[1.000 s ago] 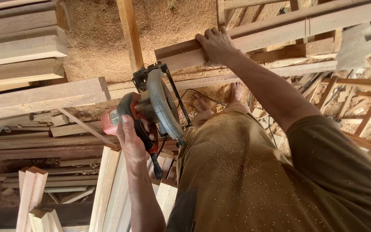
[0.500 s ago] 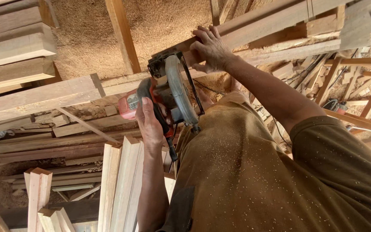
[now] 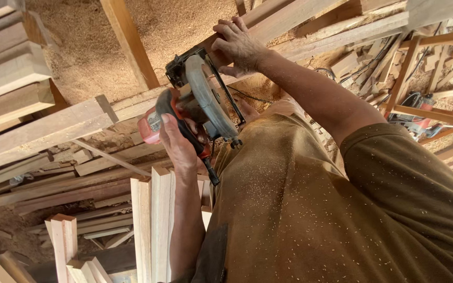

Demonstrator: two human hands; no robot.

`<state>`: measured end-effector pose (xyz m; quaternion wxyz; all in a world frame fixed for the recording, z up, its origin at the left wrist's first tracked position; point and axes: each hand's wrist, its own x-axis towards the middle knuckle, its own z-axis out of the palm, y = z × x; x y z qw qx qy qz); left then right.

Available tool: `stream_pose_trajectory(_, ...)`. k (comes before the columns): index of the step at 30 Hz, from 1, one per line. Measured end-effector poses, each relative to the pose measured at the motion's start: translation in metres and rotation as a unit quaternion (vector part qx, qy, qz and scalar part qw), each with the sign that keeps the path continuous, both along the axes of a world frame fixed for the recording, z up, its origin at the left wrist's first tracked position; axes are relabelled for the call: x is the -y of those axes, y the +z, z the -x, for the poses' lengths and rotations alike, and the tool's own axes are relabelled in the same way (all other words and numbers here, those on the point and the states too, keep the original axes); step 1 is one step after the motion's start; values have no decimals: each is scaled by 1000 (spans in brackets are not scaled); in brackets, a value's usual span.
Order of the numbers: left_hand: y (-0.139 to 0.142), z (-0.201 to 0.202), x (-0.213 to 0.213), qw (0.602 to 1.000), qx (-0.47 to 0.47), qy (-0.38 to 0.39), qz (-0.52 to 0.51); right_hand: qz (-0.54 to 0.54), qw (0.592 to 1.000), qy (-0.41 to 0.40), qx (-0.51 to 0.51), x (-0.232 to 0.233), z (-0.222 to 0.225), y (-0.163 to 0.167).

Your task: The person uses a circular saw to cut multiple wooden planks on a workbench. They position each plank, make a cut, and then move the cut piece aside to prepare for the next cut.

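Note:
My left hand [image 3: 176, 147] grips the red and black handle of a circular saw [image 3: 200, 99]; its grey blade guard stands on edge, turned toward my brown shirt. My right hand [image 3: 239, 44] lies on a long wooden plank [image 3: 310, 31] that runs across the top of the view, with the fingers curled over its edge. The front of the saw sits just below that hand, close to the plank. Whether the blade touches the wood is hidden. The shirt is speckled with sawdust.
Thick planks [image 3: 11, 78] are stacked at the left. A long beam [image 3: 53, 128] crosses below the saw. Several pale slats [image 3: 155, 220] stand on end beside my left arm. Sawdust [image 3: 184, 26] covers the floor. Wooden frames [image 3: 425, 78] and another power tool [image 3: 420, 102] are at the right.
My left hand has carried the saw up toward the plank, closer to my right hand. My right hand has stayed on the plank.

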<state>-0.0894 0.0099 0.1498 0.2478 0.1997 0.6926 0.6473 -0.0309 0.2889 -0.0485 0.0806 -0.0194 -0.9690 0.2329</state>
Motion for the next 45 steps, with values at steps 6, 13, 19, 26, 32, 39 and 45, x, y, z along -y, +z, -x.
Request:
stream_pose_trajectory(6,3,-1,-7,992,115,45,21,-5,1000,-2,1,0,-4,-5)
stream_pose_trajectory(13,17,-4,-17,991,125,43,19,-11,1000,2,-10,0,-4,-5)
stream_pose_trajectory(19,16,-3,-19,990,134,45,-6,-7,1000,7,-14,-2,-4,-3)
stream_pose_trajectory(26,4,0,-12,992,120,42,-12,0,1000,3,-9,0,-5,2)
stream_pose_trajectory(32,1,2,-11,994,105,41,9,5,1000,7,-17,0,-7,5)
stream_pose_trajectory(39,6,2,-15,994,103,34,-17,5,1000,10,-22,0,-8,7)
stream_pose_trajectory(45,2,5,-15,993,108,39,7,5,1000,8,-27,0,-10,8)
